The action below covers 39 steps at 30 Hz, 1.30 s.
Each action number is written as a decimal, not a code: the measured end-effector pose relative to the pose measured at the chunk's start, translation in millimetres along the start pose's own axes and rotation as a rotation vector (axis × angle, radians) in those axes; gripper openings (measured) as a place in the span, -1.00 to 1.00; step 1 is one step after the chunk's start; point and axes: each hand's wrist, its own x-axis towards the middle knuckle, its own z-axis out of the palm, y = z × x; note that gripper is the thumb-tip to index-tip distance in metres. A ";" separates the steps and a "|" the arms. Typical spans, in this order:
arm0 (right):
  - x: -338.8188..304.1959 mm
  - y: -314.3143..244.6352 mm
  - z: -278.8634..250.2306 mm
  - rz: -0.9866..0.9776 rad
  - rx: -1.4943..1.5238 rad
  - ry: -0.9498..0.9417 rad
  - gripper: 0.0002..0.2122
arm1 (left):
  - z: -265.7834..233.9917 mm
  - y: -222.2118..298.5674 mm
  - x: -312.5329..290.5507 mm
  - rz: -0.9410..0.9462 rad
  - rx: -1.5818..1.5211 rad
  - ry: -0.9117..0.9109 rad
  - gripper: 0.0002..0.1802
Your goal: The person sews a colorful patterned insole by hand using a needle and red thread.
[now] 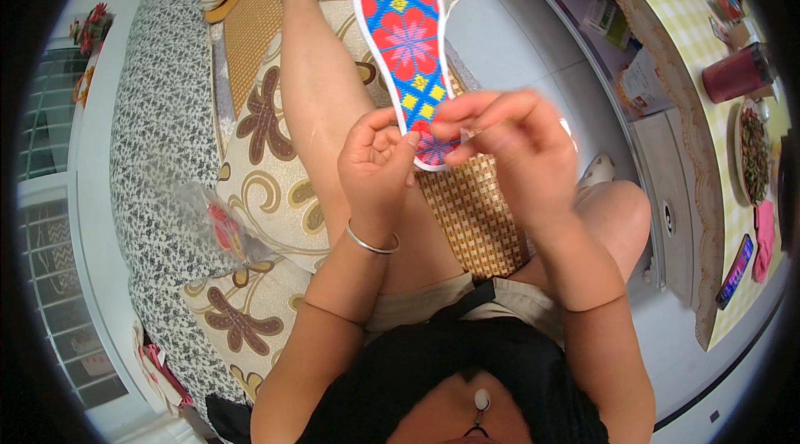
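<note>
An embroidered shoe insole with a white edge, red flowers, blue bands and yellow squares extends up and away above my lap. My left hand is closed on the left edge near its narrow lower end, thumb on top. Over the right side of that end, my right hand is pinched, with thumb and forefinger together and slightly smeared by motion. Whatever those fingertips hold is too small to make out. A silver bangle circles my left wrist.
A patterned sofa cover and floral cushions lie left, with a clear plastic bag holding something red. At right, a table with a checked cloth bears a cup, a dish of food and a phone.
</note>
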 end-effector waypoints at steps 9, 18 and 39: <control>20.4 -96.9 -127.5 -0.723 0.100 0.476 -0.84 | 10.6 14.5 -1.9 -0.030 0.093 -0.002 -0.70; 7.1 15.6 -21.1 -0.519 -1.063 0.035 -0.91 | 4.1 2.2 -4.1 -0.005 -0.006 -0.012 -0.70; 3.9 26.5 -10.6 -0.661 -1.262 -0.099 -0.89 | 3.8 4.9 -5.4 0.026 -0.041 -0.046 -0.70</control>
